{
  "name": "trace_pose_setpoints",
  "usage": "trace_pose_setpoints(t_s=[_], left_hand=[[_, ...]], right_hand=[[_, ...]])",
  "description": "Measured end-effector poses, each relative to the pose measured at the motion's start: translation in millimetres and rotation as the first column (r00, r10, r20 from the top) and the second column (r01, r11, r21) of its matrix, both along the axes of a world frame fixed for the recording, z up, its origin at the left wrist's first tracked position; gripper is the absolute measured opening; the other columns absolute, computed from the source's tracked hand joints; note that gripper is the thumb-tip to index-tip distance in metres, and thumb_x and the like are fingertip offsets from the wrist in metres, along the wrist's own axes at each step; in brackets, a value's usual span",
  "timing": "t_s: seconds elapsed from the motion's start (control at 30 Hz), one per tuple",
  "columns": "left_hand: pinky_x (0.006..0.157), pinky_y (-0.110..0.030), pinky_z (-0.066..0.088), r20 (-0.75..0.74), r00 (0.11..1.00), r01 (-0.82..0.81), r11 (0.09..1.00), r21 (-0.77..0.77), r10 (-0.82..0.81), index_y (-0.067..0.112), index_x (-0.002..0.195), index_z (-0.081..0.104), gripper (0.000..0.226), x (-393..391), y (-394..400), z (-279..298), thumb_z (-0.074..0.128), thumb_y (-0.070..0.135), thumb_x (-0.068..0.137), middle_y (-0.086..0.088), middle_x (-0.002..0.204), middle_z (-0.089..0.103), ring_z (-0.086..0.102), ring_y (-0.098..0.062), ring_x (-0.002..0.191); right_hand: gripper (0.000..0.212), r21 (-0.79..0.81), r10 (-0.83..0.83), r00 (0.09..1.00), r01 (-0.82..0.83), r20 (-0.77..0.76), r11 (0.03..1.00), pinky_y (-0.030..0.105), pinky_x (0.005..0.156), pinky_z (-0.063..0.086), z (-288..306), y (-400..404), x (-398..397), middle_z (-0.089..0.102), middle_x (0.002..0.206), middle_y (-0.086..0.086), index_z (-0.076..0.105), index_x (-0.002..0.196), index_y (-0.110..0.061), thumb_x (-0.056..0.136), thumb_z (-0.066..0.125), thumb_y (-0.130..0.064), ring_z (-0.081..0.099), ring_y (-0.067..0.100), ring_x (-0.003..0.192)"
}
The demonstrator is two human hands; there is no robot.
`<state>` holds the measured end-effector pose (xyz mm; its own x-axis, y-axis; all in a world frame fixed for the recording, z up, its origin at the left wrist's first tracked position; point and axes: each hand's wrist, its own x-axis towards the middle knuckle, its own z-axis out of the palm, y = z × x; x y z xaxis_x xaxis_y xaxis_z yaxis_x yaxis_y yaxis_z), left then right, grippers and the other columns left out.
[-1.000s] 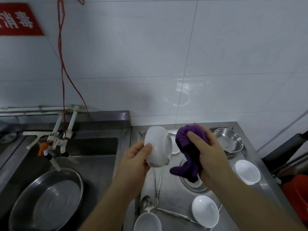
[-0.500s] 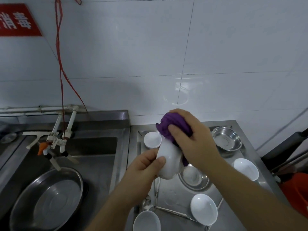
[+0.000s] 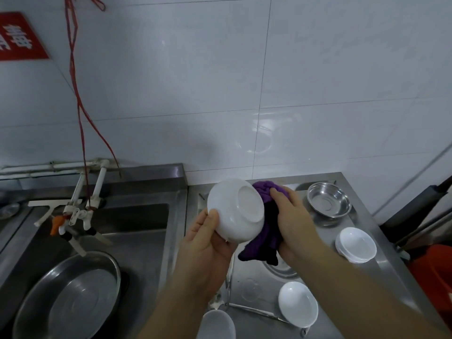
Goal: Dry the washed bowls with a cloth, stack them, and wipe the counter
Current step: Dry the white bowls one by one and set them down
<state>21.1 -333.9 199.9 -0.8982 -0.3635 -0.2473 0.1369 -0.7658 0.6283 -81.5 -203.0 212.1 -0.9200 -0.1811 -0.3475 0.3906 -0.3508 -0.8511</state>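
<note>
My left hand [image 3: 205,243] grips a white bowl [image 3: 234,212] by its rim, tilted so its base faces me, above the steel counter [image 3: 252,285]. My right hand [image 3: 293,218] holds a bunched purple cloth [image 3: 265,231] against the bowl's right side; the cloth's tail hangs below. More white bowls sit on the counter: a small stack [image 3: 355,244] at the right, one [image 3: 298,307] near the front, one [image 3: 216,325] at the bottom edge. The bowl's inside is hidden.
A small steel bowl [image 3: 329,203] stands at the counter's back right. A sink [image 3: 137,221] on the left holds a large steel basin [image 3: 68,297] under white taps [image 3: 80,211]. A red cord [image 3: 80,113] hangs down the tiled wall. An orange bucket [image 3: 433,272] stands right of the counter.
I have turned the bowl so its base faces me. The cloth, on top of the bowl half a second ago, has moved to its right side.
</note>
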Motion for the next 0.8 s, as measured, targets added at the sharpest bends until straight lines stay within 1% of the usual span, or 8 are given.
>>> trace_pose_setpoints(t_s=[0.07, 0.23, 0.4, 0.5, 0.57, 0.63, 0.7, 0.8], left_hand=[[0.092, -0.05, 0.062, 0.004, 0.999, -0.038, 0.999, 0.025, 0.038, 0.012, 0.143, 0.059, 0.05, -5.0, 1.2, -0.1, 0.062, 0.031, 0.097, -0.019, 0.141, 0.066, 0.067, -0.037, 0.127], [0.087, -0.046, 0.064, 0.045, 0.985, -0.169, 0.985, 0.033, 0.167, 0.014, 0.141, 0.058, 0.055, -22.3, -3.0, 7.2, 0.064, 0.032, 0.089, -0.016, 0.134, 0.072, 0.072, -0.035, 0.119], [0.08, -0.044, 0.066, 0.097, 0.967, -0.233, 0.972, -0.033, 0.235, 0.019, 0.127, 0.065, 0.03, -28.4, -7.2, 6.9, 0.063, 0.026, 0.098, -0.008, 0.117, 0.079, 0.077, -0.032, 0.107], [0.078, -0.042, 0.067, 0.125, 0.963, -0.233, 0.971, -0.061, 0.239, 0.022, 0.12, 0.07, 0.019, -28.4, -8.5, 6.2, 0.057, 0.023, 0.105, -0.008, 0.114, 0.08, 0.078, -0.03, 0.104], [0.074, -0.039, 0.067, 0.147, 0.961, -0.221, 0.969, -0.11, 0.236, 0.027, 0.103, 0.079, 0.023, -28.2, -7.8, 7.5, 0.057, 0.022, 0.106, -0.006, 0.109, 0.081, 0.08, -0.026, 0.097], [0.078, -0.042, 0.067, 0.174, 0.961, -0.186, 0.969, -0.164, 0.214, 0.027, 0.095, 0.082, 0.026, -27.6, -7.7, 7.7, 0.058, 0.023, 0.106, -0.009, 0.108, 0.08, 0.079, -0.027, 0.096], [0.092, -0.051, 0.063, 0.191, 0.964, -0.146, 0.969, -0.2, 0.185, 0.022, 0.101, 0.079, 0.017, -25.4, -8.7, 8.8, 0.063, 0.026, 0.101, -0.016, 0.116, 0.076, 0.075, -0.033, 0.103], [0.112, -0.063, 0.046, 0.188, 0.974, -0.093, 0.98, -0.179, 0.127, 0.01, 0.115, 0.074, 0.033, -21.2, -10.3, 8.5, 0.069, 0.03, 0.09, -0.026, 0.123, 0.068, 0.065, -0.041, 0.112]], right_hand=[[0.01, 0.061, -0.018, 0.999, 0.015, 0.044, 0.998, 0.034, 0.064, 0.059, -2.9, -1.3, 3.9, 0.078, 0.099, 0.011, 0.07, 0.111, -0.018, 0.104, 0.063, -0.021, 0.072, 0.023, 0.079], [0.004, 0.094, 0.04, 0.994, -0.05, 0.105, 0.994, 0.028, 0.048, 0.052, -12.6, -7.0, 32.1, 0.074, 0.08, 0.006, 0.069, 0.101, -0.022, 0.1, 0.067, -0.025, 0.066, 0.019, 0.06], [0.016, 0.336, 0.117, 0.956, -0.021, -0.268, 0.942, 0.016, 0.052, 0.053, -6.8, -8.7, 51.0, 0.072, 0.082, -0.016, 0.064, 0.094, -0.044, 0.096, 0.073, -0.03, 0.069, 0.001, 0.064], [0.019, 0.452, 0.235, 0.881, -0.028, -0.41, 0.892, 0.027, 0.051, 0.061, -0.4, -6.2, 51.7, 0.07, 0.091, -0.013, 0.062, 0.104, -0.046, 0.091, 0.075, -0.041, 0.072, 0.008, 0.075], [0.026, 0.49, 0.311, 0.846, -0.068, -0.433, 0.869, 0.033, 0.054, 0.064, 0.6, -4.0, 49.7, 0.07, 0.095, -0.009, 0.064, 0.11, -0.046, 0.088, 0.077, -0.041, 0.073, 0.015, 0.076], [0.032, 0.577, 0.406, 0.743, -0.034, -0.531, 0.816, 0.023, 0.066, 0.061, 0.1, -2.3, 48.5, 0.066, 0.103, -0.015, 0.064, 0.114, -0.045, 0.084, 0.077, -0.043, 0.07, 0.012, 0.086], [0.038, 0.646, 0.491, 0.585, 0.077, -0.646, 0.759, 0.013, 0.075, 0.053, 0.1, -2.9, 48.5, 0.06, 0.112, -0.02, 0.065, 0.12, -0.039, 0.083, 0.076, -0.043, 0.063, 0.005, 0.097], [0.038, 0.633, 0.542, 0.334, 0.31, -0.771, 0.71, 0.02, 0.075, 0.057, 0.9, -4.7, 46.3, 0.061, 0.118, -0.012, 0.068, 0.126, -0.028, 0.09, 0.076, -0.039, 0.063, 0.008, 0.097]])
